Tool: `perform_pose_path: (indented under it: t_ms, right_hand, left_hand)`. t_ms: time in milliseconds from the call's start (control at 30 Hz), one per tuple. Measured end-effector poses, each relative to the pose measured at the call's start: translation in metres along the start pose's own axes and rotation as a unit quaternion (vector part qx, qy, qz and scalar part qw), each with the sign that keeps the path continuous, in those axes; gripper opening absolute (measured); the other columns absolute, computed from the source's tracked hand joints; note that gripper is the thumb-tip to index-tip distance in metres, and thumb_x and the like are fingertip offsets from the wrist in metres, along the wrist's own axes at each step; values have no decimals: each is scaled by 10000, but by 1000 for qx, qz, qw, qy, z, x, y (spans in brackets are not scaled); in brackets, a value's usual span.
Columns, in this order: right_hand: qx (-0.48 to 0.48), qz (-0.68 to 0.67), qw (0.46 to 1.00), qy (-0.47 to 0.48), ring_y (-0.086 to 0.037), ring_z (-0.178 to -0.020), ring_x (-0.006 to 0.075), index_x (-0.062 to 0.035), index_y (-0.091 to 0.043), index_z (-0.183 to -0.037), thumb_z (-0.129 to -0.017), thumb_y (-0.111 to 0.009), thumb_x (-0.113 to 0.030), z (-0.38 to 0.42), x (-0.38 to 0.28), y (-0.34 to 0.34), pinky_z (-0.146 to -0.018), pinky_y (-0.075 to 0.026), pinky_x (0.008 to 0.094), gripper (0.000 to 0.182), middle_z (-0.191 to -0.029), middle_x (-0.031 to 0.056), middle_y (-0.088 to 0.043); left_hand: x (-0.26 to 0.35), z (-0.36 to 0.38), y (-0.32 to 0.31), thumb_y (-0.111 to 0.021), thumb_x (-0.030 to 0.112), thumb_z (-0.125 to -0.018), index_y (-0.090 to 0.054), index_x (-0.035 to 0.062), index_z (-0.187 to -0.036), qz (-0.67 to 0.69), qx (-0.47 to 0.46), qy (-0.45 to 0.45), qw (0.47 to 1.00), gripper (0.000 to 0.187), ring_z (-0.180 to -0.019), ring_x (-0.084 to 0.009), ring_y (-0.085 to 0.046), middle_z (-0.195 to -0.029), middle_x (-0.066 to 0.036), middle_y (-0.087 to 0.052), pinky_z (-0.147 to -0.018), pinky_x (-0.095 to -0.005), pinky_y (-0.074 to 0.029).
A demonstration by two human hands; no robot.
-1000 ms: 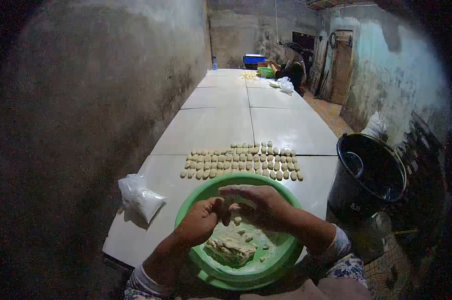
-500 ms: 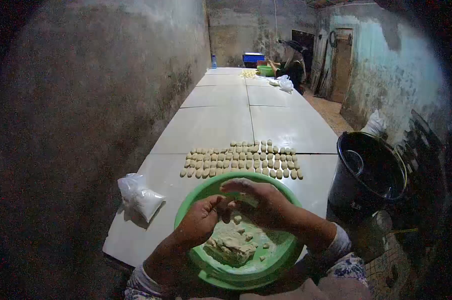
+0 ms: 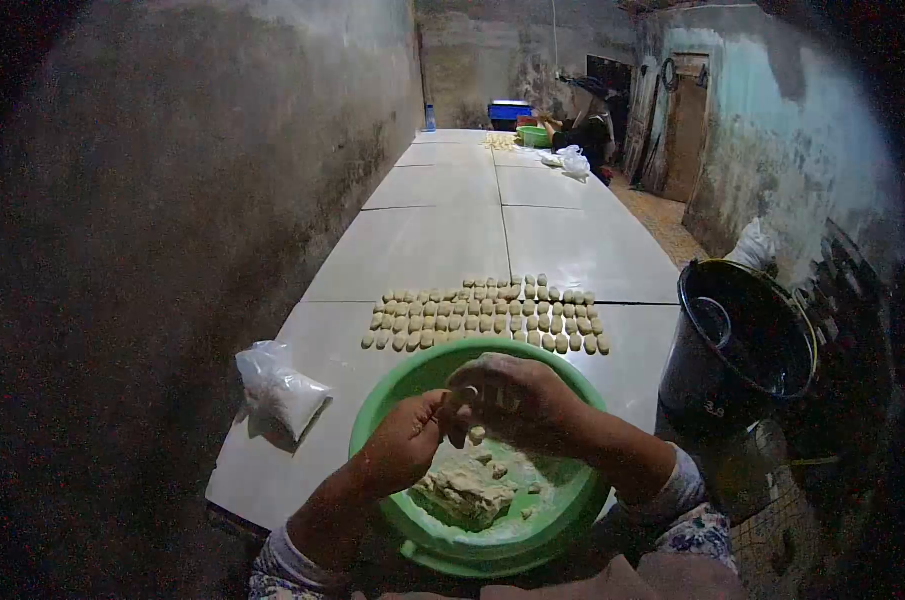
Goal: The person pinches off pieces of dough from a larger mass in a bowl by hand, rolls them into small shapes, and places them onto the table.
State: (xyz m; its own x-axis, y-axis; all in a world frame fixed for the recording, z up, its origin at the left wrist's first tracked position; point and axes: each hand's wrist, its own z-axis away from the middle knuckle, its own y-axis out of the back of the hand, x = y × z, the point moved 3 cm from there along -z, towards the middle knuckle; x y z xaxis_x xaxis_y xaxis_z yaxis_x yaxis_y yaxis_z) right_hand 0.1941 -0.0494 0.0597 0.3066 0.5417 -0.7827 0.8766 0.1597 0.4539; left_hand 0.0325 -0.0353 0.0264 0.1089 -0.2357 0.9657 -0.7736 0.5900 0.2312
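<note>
Over the green basin [image 3: 372, 400], my left hand [image 3: 404, 440] and my right hand [image 3: 532, 400] meet. A small pale piece of dough [image 3: 463, 396] shows between their fingertips, partly hidden. My left fingers are closed in a pinch on it, and my right fingers curl round it from the other side. Below them in the basin lies a rough lump of dough [image 3: 462, 495] with loose flour and several small dough bits. Just beyond the basin's far rim, several rows of small oval dough pieces [image 3: 485, 310] rest on the white table [image 3: 412, 250].
A plastic bag of white powder [image 3: 284, 393] stands left of the basin. On the right is a large black bucket [image 3: 707, 390]. At the table's far end a person [image 3: 587, 125] works beside a green basin [image 3: 534, 137], a blue crate [image 3: 509, 112] and white bags [image 3: 572, 160].
My right fingers have curled down and closed in from a more outstretched pose. My left hand stays nearly in place. The view has shifted slightly.
</note>
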Motion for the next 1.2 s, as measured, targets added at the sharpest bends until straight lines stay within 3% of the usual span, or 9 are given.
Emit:
perform_pose_path:
  t_ms: [300,600,667,867,933,1033,1067,1133,1200]
  right_hand:
    - [-79,129,983,109,-640,-807,261,-34,-590,-922,-818,-551,-7,-2,1,0,-729,-516,351,115,-900,126,-630]
    - [-75,43,996,-35,-631,-777,174,-18,-596,-968,-822,-594,-12,0,9,1,-696,-515,304,145,-910,114,-643]
    - [-59,35,997,33,-619,-755,152,-2,-591,-965,-825,-603,-16,-1,3,8,-681,-520,303,142,-877,90,-646]
    - [-72,-74,993,57,-624,-776,163,21,-581,-955,-835,-580,8,-2,5,3,-703,-506,292,121,-829,88,-640]
    - [-93,-190,974,-87,-622,-786,167,25,-575,-945,-810,-605,15,-1,0,-2,-717,-496,285,138,-858,96,-643]
    - [-105,-346,929,-79,-616,-773,166,17,-573,-926,-809,-623,-1,2,18,-5,-704,-496,290,129,-872,102,-647]
    - [-104,-346,929,-79,-616,-773,166,17,-573,-926,-809,-623,-1,2,20,-4,-704,-496,290,129,-872,102,-647]
    - [-69,-19,997,-4,-609,-732,161,15,-571,-913,-819,-639,-39,2,20,3,-674,-496,296,128,-855,108,-647]
    - [-73,8,997,9,-605,-717,161,8,-569,-928,-823,-639,-45,0,18,3,-661,-495,300,136,-845,108,-645]
  left_hand:
    - [-9,-2,0,-361,223,-1000,-550,0,-926,117,-46,-38,991,302,-736,-135,-512,-790,-52,-575,-719,-285,-433]
    - [-5,-1,2,-330,384,-1003,-535,-4,-880,-13,-20,-42,999,455,-724,-147,-532,-756,-71,-561,-724,-302,-453]
    - [-2,-1,0,-308,390,-1006,-539,-3,-889,64,-33,-71,995,470,-734,-155,-534,-767,-70,-564,-733,-309,-451]
    - [0,0,-3,-303,357,-1012,-542,-2,-928,14,-44,-32,998,439,-740,-162,-531,-801,-74,-568,-736,-313,-447]
    - [0,-1,-2,-311,340,-1013,-546,-4,-937,-11,-37,5,999,424,-739,-161,-529,-804,-76,-569,-732,-312,-446]
    - [-4,-3,-1,-338,313,-1011,-548,-13,-956,-57,-56,-21,997,391,-734,-154,-522,-806,-72,-566,-717,-308,-446]
    - [-1,-1,-1,-359,315,-1006,-550,-13,-961,-27,-50,-32,998,382,-742,-150,-526,-801,-71,-567,-717,-307,-449]
    - [-2,-1,0,-379,317,-1001,-551,-14,-966,3,-45,-43,998,374,-751,-147,-530,-797,-70,-569,-717,-306,-451]
    - [-9,-1,-2,-411,341,-989,-561,-12,-955,-7,-46,-51,998,385,-766,-144,-544,-777,-66,-572,-728,-306,-453]
